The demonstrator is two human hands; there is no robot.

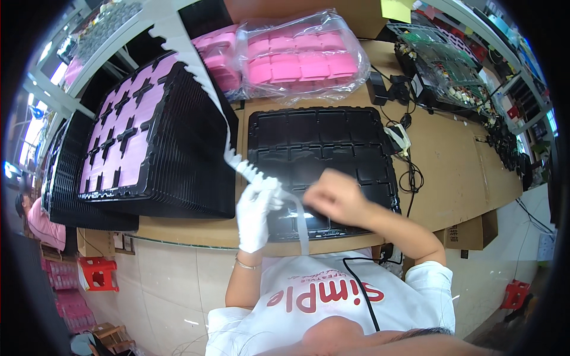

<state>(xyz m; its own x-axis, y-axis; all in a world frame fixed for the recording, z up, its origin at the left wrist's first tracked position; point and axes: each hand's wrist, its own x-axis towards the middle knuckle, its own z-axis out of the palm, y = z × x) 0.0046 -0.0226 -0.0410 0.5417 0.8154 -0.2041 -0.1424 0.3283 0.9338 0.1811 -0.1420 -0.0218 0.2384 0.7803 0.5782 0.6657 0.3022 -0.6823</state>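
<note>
A long pale strip [191, 56] with notched edges runs down from the upper left to my left hand [254, 212]. That hand wears a white glove, and its fingers are closed on the strip. A loose tail of the strip curves past the glove and hangs over the table's near edge. My bare right hand [337, 197] is beside this tail, above the black compartment tray [320, 130]. Its fingers look curled in and are blurred by motion; whatever they hold, if anything, is hidden. The tray lies flat, and no items show in its compartments.
At left stands a tall stack of black trays [190, 142], pink pieces in its top one. Behind lies a clear bag of pink parts [303, 56]. Cables [411, 178] and a black adapter [377, 89] sit right of the tray. A crate of wired parts [445, 71] is far right.
</note>
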